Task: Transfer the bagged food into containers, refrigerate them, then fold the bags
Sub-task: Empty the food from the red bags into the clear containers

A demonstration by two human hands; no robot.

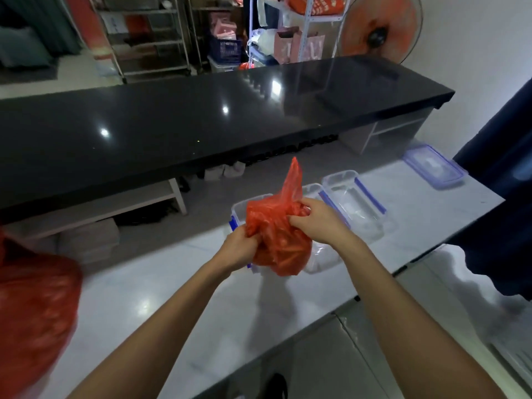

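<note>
A: Nearest, at the left edge, a second full red plastic bag [34,306] sits blurred on the white glossy tabletop [161,295]. Beyond it, both hands are clamped on the thin red plastic bag of food [280,243]: the left hand [237,249] bunches its left side, the right hand [316,218] pinches near the neck.

B: And where is the bag?

A: Over the clear plastic container with blue clips [240,210], hiding most of it. I'd open the neck directly above the container and tip slowly, so nothing spills over its rim.

B: Room to work?

A: A second clear container [355,203] stands just beside on the right, and a blue-rimmed clear lid [434,167] lies farther off near the tabletop's far corner. The right edge is close, so I'd keep movements leftward. A long black glossy counter [201,125] runs behind.
</note>
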